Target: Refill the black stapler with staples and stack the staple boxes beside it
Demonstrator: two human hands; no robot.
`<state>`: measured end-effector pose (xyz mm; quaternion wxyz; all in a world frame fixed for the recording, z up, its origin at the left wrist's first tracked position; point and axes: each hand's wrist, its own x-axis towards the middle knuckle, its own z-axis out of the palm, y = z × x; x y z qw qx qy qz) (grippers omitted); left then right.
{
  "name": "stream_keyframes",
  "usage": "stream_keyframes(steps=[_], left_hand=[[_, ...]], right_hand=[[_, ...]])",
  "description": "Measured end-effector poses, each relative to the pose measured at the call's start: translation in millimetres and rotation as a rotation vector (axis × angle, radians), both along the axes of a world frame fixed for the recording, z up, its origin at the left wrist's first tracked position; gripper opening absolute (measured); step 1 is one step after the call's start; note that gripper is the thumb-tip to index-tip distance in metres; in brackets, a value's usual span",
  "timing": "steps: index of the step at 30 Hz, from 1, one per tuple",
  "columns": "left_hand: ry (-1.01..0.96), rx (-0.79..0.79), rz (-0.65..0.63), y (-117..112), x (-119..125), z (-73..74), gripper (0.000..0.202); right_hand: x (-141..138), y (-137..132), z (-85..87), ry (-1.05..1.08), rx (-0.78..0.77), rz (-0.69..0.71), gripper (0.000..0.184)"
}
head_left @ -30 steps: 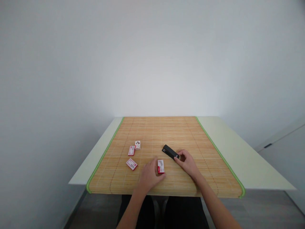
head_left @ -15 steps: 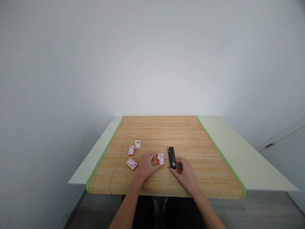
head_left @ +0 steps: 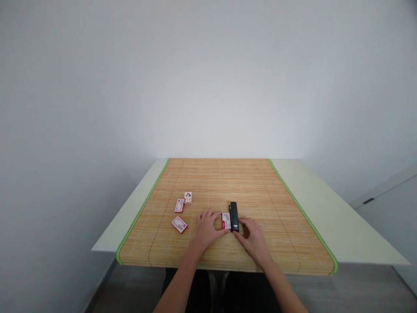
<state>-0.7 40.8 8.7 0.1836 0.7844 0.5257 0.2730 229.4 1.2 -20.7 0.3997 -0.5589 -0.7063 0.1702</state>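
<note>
A black stapler (head_left: 233,215) lies lengthwise on the bamboo mat (head_left: 228,182), pointing away from me. A small red and white box (head_left: 226,220) rests flush against its left side. My left hand (head_left: 208,228) has its fingers curled on that box. My right hand (head_left: 252,237) touches the stapler's near end with its fingertips pinched around it.
Three more small red and white boxes (head_left: 180,205) lie on the mat to the left, one (head_left: 180,224) nearer me and one (head_left: 188,198) standing upright. The mat covers a pale table (head_left: 329,217) set against a white wall.
The stapler was turned from a slant to point straight away from me. My left hand slid the box rightward until it met the stapler's side.
</note>
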Motion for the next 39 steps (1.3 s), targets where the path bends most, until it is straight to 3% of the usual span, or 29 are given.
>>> stream_keyframes(steps=[13,18,20,23,25,27,30,33,39], left_hand=[[0.008,0.009,0.02,-2.6,1.3,0.0,0.064],[-0.03,-0.001,0.023,-14.3,-1.3,1.8,0.087],[-0.055,0.025,0.081,-24.7,-14.1,3.5,0.085],[-0.029,0.12,0.336,-38.4,-52.4,4.6,0.06],[0.028,0.151,0.54,-42.5,-86.1,3.5,0.059],[0.082,0.121,0.613,-42.1,-119.0,1.1,0.063],[0.093,0.034,0.497,-35.6,-153.1,-1.5,0.059],[0.023,-0.034,0.333,-25.8,-157.7,2.9,0.052],[-0.136,-0.03,0.096,-6.6,-92.7,24.1,0.059]], right_hand=[[-1.7,-0.3,2.5,-0.037,0.021,-0.024,0.04],[-0.8,-1.5,4.4,-0.036,0.02,-0.03,0.051],[-0.8,-1.9,5.6,-0.032,0.016,-0.037,0.053],[-1.2,-2.3,6.6,-0.027,0.011,-0.04,0.055],[-1.4,-2.5,6.7,-0.026,0.011,-0.036,0.056],[-1.6,-2.6,6.6,-0.026,0.013,-0.037,0.057],[-1.7,-2.5,6.2,-0.029,0.013,-0.038,0.057],[-1.6,-2.3,6.1,-0.033,0.009,-0.031,0.057],[-2.4,-2.8,8.7,-0.039,0.005,-0.03,0.058]])
